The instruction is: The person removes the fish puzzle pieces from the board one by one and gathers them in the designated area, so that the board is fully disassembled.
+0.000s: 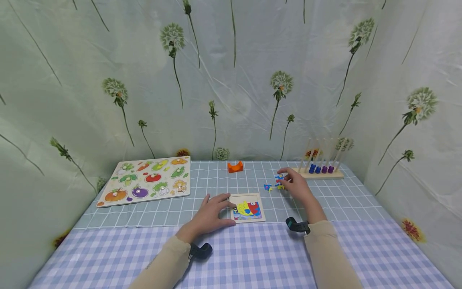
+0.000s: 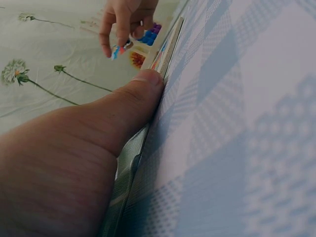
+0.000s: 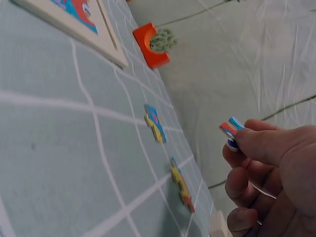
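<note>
A square wooden jigsaw tray lies on the table, partly filled with a yellow, red and blue picture. My left hand rests along its left side with fingers spread, the thumb at the near edge and fingertips at the far left corner. Between thumb and fingertips my right hand pinches a small red and blue puzzle piece, raised above the table. Below it lie two loose pieces: a blue and yellow puzzle piece and a yellow and red puzzle piece.
A vegetable peg puzzle board occupies the back left. Behind the tray stands an orange curved block. At the back right is a wooden peg rack with blue and purple beads. A floral curtain hangs behind the table.
</note>
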Motion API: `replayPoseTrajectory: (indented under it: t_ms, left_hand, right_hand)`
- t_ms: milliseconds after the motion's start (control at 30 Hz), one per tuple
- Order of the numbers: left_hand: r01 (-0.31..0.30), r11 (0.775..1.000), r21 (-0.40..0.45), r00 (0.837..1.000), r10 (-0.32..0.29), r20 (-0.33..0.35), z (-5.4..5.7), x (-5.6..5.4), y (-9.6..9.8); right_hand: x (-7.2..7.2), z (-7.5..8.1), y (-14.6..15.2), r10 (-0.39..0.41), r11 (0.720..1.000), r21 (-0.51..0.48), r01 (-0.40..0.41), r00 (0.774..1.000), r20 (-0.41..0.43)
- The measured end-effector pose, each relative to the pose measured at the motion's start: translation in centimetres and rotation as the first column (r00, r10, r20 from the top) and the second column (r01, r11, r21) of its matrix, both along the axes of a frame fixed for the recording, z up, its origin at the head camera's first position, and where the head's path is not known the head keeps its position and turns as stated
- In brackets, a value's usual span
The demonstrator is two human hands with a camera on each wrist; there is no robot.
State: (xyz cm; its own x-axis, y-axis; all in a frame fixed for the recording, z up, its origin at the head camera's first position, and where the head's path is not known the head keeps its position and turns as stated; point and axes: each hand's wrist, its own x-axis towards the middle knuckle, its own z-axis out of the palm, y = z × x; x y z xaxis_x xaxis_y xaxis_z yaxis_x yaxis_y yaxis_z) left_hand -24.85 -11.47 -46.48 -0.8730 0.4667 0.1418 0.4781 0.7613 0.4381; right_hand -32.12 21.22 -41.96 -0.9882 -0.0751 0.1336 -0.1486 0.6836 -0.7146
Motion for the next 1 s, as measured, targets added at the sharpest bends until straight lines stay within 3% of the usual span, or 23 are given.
replayPoseTrajectory:
  t_ms: [300, 467, 767, 1000]
  left_hand:
    - [0.002, 1.0, 0.004, 1.0, -0.002, -0.014, 0.0, 0.0, 0.0]
    - [0.0, 1.0, 0.0, 1.0, 0.0, -0.014, 0.0, 0.0, 0.0]
    - [0.001, 1.0, -0.006, 1.0, -0.001, -0.006, 0.0, 0.0, -0.1]
    - [0.003, 1.0, -0.007, 1.0, -0.003, -0.01, 0.0, 0.0, 0.0]
  right_hand:
    - [-0.4, -1.0, 1.8, -0.08, 0.997, 0.001, 0.08, 0.997, -0.013]
    - [-0.5, -1.5, 2.5, -0.107, 0.994, 0.005, 0.107, 0.994, 0.023]
    - [-0.3, -1.8, 2.9, -0.191, 0.98, 0.073, 0.187, 0.98, 0.052]
    - [0.1, -2.1, 3.5, -0.195, 0.97, 0.154, 0.188, 0.98, 0.028]
